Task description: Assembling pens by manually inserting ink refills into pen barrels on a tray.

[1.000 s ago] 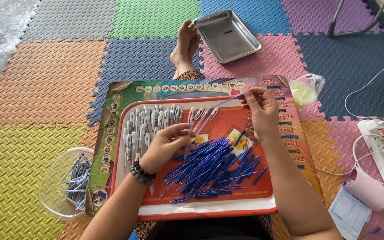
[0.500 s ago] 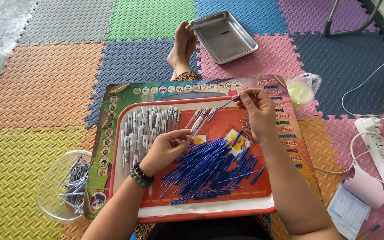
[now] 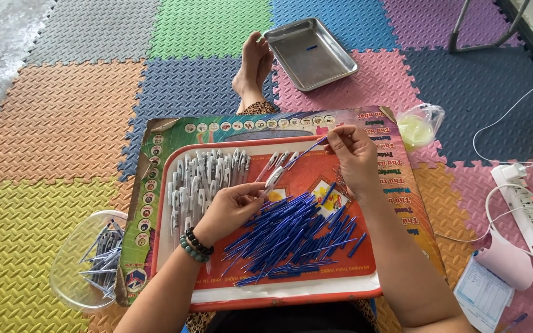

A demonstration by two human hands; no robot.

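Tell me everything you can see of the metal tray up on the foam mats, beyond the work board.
The shallow rectangular metal tray looks like stainless steel, with rounded corners, a raised rim and a dull grey sheen. It lies flat but turned at an angle on the pink and blue foam floor mats, just right of the person's bare foot, which seems not to touch it. Inside lies only one small blue piece, too small to identify. Neither hand is near it.
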